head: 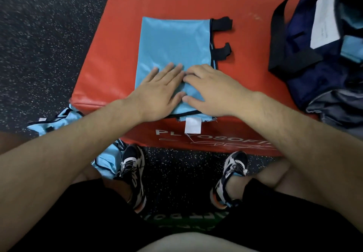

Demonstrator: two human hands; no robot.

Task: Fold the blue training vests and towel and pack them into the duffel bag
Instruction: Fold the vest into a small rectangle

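Hands flat, gripping nothing: left hand (157, 92) and right hand (212, 90) press a folded light-blue nylon training vest (174, 41) onto the red padded surface (110, 55); navy fabric duffel bag (314, 59) sits right, crumpled blue vests (59, 120) on the floor (39, 35) left to fold, towel unclear.

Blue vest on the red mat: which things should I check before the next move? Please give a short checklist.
1. Vest folded flat on the mat: ok.
2. Left hand and right hand resting on the vest: ok.
3. Black straps tucked in: not ok, they stick out at its right edge.
4. Bag open to receive it: cannot tell.
5. Other vests folded: not ok, they lie crumpled on the floor.
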